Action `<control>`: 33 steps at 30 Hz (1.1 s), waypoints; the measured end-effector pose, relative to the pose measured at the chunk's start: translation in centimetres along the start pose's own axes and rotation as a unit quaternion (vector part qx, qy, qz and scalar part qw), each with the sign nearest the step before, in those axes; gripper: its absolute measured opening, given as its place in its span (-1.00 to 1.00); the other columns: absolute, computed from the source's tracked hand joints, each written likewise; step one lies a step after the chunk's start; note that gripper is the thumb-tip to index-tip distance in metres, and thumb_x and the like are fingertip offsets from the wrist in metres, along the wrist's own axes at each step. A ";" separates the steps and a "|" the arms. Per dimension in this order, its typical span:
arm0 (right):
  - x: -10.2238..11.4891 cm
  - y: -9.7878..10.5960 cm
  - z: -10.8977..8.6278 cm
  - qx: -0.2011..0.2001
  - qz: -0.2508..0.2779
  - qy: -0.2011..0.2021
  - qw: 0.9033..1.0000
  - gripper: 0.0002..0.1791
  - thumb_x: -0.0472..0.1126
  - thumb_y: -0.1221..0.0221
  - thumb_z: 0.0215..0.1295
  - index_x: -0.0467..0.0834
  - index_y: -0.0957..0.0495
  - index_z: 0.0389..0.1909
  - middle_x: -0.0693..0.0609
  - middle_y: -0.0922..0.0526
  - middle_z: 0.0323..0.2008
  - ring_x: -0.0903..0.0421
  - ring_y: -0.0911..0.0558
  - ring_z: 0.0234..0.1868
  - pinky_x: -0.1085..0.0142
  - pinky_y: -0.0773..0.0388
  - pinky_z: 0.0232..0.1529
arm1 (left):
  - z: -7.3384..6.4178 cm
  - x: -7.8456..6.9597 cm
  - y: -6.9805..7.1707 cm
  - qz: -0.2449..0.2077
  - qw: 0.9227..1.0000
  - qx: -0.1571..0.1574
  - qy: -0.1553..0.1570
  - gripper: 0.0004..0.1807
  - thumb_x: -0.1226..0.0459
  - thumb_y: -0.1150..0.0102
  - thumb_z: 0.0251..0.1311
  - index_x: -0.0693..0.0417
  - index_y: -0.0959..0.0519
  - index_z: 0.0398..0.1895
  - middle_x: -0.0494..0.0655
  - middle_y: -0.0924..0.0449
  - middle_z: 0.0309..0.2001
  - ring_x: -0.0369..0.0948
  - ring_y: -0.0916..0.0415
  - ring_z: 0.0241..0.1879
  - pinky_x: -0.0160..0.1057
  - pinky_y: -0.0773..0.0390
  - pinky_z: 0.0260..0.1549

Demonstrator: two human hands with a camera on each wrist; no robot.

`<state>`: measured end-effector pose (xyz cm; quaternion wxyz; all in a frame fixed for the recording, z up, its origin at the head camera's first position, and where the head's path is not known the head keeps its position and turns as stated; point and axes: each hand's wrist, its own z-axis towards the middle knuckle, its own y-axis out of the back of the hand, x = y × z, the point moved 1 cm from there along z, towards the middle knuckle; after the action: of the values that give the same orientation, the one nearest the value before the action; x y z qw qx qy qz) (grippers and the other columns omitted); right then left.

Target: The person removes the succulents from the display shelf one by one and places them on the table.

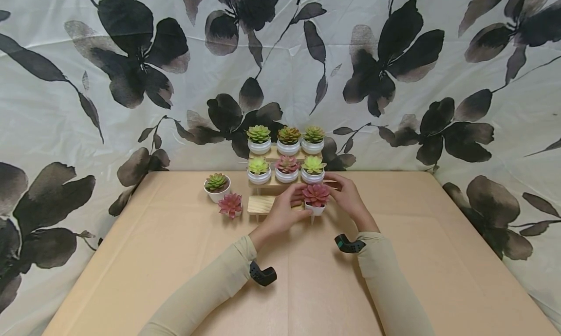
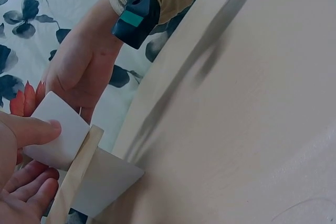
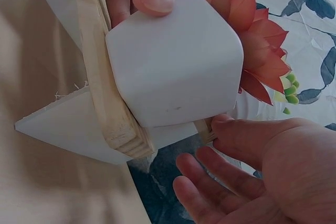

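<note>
1. Your left hand [image 1: 282,210] has the held succulent [image 1: 316,196] by its white pot [image 3: 176,59], thumb pressed on the wall, fingers curling behind.
2. Across from it, your right hand [image 1: 349,197] is loose-fingered, thumb at the pot's edge; whether it presses there is hard to tell.
3. Between your hands, then, sits the pink-red plant, at the right end of the bottom step [image 1: 261,205], base apparently down on the wood.
4. Good progress, by the look of it: beyond your hands, the top row [image 1: 289,135] and middle row [image 1: 287,166] each show three plants in place.
5. Left of your left hand, a green succulent [image 1: 216,183] and a red succulent [image 1: 230,205] wait on the table [image 1: 184,258], probably what's left to place.
6. Tricky to see: your left hand covers the step's middle, and leaves mask most of the waiting red plant's pot.
</note>
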<state>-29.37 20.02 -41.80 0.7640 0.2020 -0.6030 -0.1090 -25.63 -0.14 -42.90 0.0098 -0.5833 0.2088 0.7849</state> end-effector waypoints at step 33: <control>0.0 0.1 -0.1 -0.002 0.000 0.001 1.000 -0.58 -0.28 -0.15 0.35 -0.19 -0.46 0.22 -0.20 -0.50 0.22 -0.18 -0.53 0.23 -0.02 -0.49 0.29 | -1.3 0.0 1.2 0.002 1.000 0.010 0.004 -0.27 0.41 -0.40 0.02 -0.04 -0.34 0.29 0.01 -0.48 0.20 -0.02 -0.54 0.14 -0.17 -0.64 0.10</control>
<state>-29.33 20.11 -41.81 0.7649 0.2006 -0.6021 -0.1099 -24.82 -1.69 -42.84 0.0127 -0.5860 0.2177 0.7804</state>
